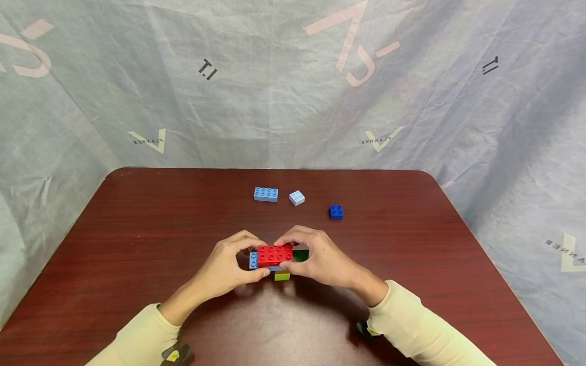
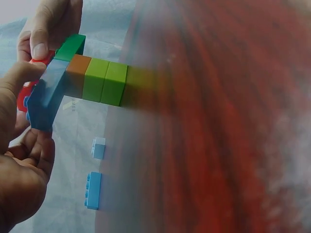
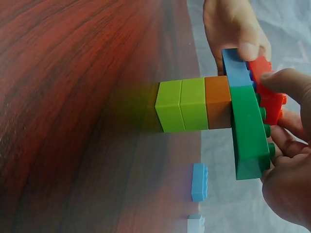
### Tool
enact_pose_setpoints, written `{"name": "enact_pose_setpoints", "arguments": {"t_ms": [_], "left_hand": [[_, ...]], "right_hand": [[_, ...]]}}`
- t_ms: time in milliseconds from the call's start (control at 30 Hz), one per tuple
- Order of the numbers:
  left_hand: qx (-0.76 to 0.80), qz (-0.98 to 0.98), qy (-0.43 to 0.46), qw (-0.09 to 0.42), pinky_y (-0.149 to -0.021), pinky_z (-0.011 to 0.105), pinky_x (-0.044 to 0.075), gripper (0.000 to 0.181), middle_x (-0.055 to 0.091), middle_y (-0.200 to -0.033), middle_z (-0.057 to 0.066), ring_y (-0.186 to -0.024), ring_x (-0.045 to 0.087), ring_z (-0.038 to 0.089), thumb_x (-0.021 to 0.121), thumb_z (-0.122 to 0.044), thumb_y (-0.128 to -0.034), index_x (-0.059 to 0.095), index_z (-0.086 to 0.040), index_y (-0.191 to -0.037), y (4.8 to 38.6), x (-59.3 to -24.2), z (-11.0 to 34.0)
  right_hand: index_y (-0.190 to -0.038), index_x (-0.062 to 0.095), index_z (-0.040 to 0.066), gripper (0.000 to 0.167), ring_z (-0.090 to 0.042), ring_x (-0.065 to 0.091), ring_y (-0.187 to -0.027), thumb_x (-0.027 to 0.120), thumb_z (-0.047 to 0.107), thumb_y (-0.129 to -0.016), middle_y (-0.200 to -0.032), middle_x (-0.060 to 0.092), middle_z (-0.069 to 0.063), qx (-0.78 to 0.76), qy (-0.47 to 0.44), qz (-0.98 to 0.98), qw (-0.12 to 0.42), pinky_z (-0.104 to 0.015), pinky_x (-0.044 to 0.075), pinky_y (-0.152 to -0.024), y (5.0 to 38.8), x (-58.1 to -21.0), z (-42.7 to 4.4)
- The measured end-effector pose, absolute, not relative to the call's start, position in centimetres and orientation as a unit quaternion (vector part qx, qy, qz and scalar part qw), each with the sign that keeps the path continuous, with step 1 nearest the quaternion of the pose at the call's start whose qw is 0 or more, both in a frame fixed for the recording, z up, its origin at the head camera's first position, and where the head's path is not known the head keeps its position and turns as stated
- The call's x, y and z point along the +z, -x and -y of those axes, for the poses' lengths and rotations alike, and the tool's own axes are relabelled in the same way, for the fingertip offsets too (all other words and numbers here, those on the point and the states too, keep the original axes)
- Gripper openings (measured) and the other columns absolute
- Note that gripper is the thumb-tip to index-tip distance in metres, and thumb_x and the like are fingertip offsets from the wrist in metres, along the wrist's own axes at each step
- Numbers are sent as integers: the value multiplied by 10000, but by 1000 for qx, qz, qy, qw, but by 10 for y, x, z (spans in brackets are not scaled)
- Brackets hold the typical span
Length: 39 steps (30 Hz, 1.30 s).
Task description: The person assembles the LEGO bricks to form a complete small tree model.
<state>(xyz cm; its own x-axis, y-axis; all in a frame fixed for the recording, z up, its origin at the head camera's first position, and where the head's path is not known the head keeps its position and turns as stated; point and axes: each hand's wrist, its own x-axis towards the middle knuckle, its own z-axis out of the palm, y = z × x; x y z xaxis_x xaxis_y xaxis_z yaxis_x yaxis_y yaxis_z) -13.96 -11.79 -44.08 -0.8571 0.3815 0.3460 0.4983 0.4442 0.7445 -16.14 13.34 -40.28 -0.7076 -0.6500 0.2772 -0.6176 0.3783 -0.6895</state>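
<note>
A stack of toy building bricks stands in the middle: two lime green bricks (image 3: 181, 106) under an orange brick (image 3: 217, 102), topped by a blue brick (image 2: 47, 94) and a green brick (image 3: 250, 131) lying end to end. Over these two lies a red brick (image 1: 274, 255), with some blue studs visible beneath it in the right wrist view. My left hand (image 1: 226, 264) grips the blue brick near its left end, thumb in front and fingers behind. My right hand (image 1: 322, 256) pinches the red brick by its front and back sides.
Farther back on the dark red wooden table (image 1: 137, 229) lie a light blue brick (image 1: 266, 194), a small white brick (image 1: 296, 197) and a small dark blue brick (image 1: 336, 212). A grey printed curtain (image 1: 270, 101) hangs behind the table and along its sides.
</note>
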Motion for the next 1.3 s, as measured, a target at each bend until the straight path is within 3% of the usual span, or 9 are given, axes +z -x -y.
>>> {"name": "enact_pose_setpoints", "arguments": {"t_ms": [367, 700, 1300], "left_hand": [[-467, 838, 264, 94, -759, 335, 580, 359, 686, -1016, -141, -890, 608, 50, 913, -219, -783, 752, -267, -1099, 139, -437, 117], [-473, 838, 258, 88, -755, 364, 597, 351, 691, -1011, -135, -883, 611, 52, 911, -217, -785, 754, -261, -1095, 138, -436, 117], [-471, 837, 262, 90, -774, 368, 597, 351, 707, -1006, -147, -894, 630, 49, 922, -242, -776, 761, -273, -1086, 140, -438, 118]], "right_hand": [[-1154, 725, 157, 340, -65, 659, -1009, 856, 148, -841, -1119, 713, 56, -409, 371, -833, 24, -312, 596, -832, 161, -405, -134], [-1159, 732, 177, 346, -95, 688, -1054, 866, 166, -840, -1131, 722, 57, -446, 352, -822, 43, -402, 593, -930, 161, -408, -141], [-1144, 752, 180, 340, -99, 699, -1015, 880, 221, -831, -1103, 733, 43, -483, 306, -819, 48, -287, 587, -896, 158, -419, -142]]}}
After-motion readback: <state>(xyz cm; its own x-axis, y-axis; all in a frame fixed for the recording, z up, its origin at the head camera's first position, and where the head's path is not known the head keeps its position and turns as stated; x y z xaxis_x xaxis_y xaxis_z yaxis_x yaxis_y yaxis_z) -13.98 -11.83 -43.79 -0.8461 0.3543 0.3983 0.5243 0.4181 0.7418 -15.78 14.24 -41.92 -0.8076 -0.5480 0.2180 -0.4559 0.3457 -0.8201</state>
